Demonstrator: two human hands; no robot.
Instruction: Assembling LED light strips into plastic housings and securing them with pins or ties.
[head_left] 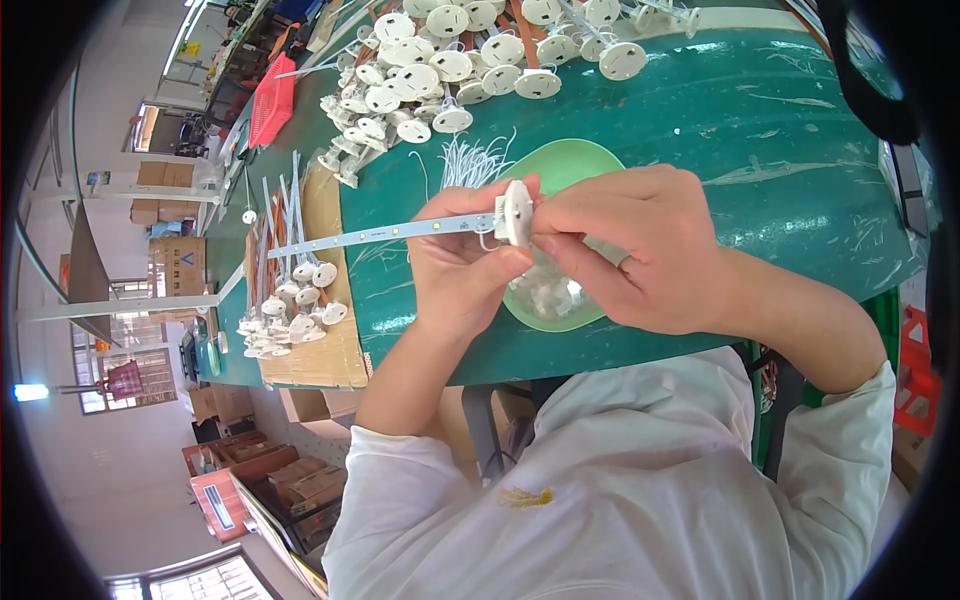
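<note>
Green worktable [780, 130] (cardboard boxes [175, 262] behind) lies beneath both hands [560, 255] gripping a white disc cap [517, 212] on an LED strip [385, 234].

Glossy white plastic disc [517, 212], matt pale strip [385, 234], smooth green plastic bowl [566, 165], scuffed teal tabletop [760, 130].

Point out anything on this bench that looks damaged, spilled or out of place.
Nothing looks broken or spilled. The left hand and right hand hold a white round cap on a thin light strip. The green table has pale scuffs, and loose white wires lie scattered beside the green bowl.
</note>
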